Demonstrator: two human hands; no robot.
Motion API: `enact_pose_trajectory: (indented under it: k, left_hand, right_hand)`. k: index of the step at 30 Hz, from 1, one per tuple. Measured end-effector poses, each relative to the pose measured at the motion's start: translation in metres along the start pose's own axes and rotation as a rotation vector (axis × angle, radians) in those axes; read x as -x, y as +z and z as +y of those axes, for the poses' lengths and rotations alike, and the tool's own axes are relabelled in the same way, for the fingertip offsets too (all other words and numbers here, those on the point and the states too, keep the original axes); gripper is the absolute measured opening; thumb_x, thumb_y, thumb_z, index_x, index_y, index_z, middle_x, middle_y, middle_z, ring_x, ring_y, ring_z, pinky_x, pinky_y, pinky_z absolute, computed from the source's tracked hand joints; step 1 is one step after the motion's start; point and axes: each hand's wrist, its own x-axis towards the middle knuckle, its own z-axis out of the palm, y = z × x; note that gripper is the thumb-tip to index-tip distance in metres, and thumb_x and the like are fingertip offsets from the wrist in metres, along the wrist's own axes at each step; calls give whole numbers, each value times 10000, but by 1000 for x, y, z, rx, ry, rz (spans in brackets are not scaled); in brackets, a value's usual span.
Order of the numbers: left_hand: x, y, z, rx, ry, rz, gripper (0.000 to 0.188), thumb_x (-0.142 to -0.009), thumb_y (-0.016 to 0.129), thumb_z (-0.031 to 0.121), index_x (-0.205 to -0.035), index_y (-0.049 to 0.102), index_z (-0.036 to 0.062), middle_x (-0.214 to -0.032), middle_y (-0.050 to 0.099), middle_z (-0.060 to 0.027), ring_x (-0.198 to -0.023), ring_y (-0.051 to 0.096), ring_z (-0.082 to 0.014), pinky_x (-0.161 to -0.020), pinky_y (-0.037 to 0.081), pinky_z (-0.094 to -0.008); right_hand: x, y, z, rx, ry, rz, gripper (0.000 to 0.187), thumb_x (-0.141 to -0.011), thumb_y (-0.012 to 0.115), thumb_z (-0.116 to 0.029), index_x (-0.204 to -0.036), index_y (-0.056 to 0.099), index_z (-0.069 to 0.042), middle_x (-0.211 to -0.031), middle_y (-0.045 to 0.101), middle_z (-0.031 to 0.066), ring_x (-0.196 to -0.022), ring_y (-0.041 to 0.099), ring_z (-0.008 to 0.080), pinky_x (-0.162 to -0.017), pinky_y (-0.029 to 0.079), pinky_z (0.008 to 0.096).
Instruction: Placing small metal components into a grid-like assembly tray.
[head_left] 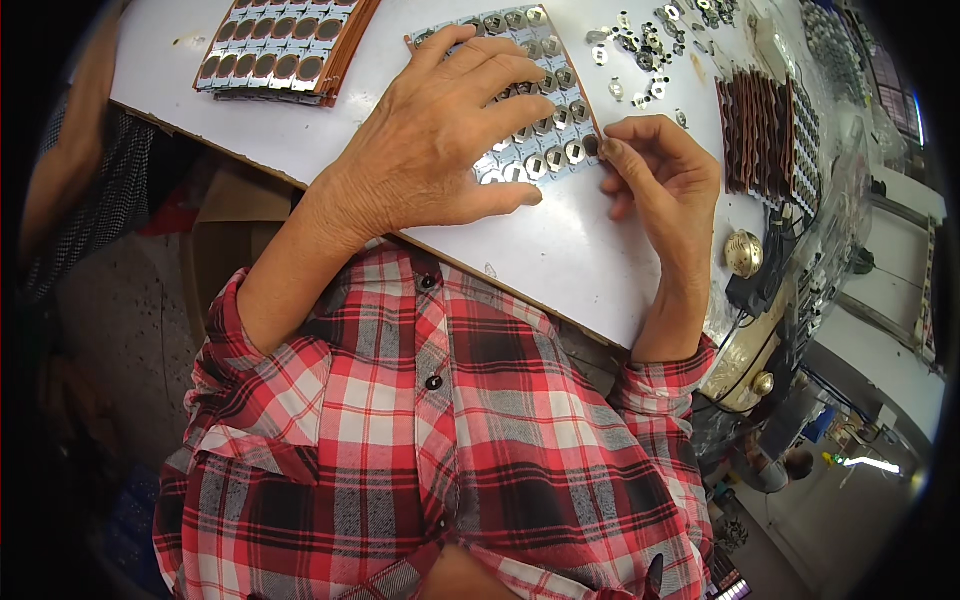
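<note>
AFAICT most visible spots on the board, flat on the table, had silver clips, tho the near-R one looked dark & whatever the L hand covered was hidden. L fingers were spread wide over it, gripping nothing obvious; R hand's thumb + index were nearly together at that corner, couldn't tell on what. Loose clips lay unused beyond.

No legible lettering, no readable numbers, no readable signs
</note>
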Motion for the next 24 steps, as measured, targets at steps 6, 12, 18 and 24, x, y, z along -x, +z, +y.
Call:
enact_pose_trajectory:
  k: [6,12,18,24]
  left_hand:
    - [0,1,0,1,5,9,658,-598,930,266,-1204,722,114,-1315,654,-109,-1299,577,-322,-1154,390,-543]
    - [-6,-3,3,-36,38,-12,664,-586,935,258,-1197,722,107,-1306,659,-112,-1299,581,-329,-1148,403,-535]
    - [-6,-6,3,-60,28,-18,671,-583,933,263,-1198,720,102,-1299,658,-121,-1292,583,-336,-1140,409,-535]
    - [-8,-5,3,-34,56,-6,666,-582,930,256,-1195,721,99,-1292,658,-124,-1284,584,-342,-1127,419,-525]
  right_hand:
    - [1,-18,2,312,-37,-8,191,-968,761,-192,-907,739,-13,-737,663,-22,-581,505,24,-490,347,197]
    - [5,-34,-1,317,-25,16,149,-958,755,-158,-921,741,-14,-769,671,-8,-625,537,43,-565,407,208]
    - [9,-29,-17,400,-227,-310,94,-885,755,-6,-974,726,-5,-927,666,10,-712,571,73,-642,450,224]
    - [12,-27,-7,368,-132,-312,150,-916,716,29,-1065,694,28,-912,647,0,-724,611,95,-671,514,220]
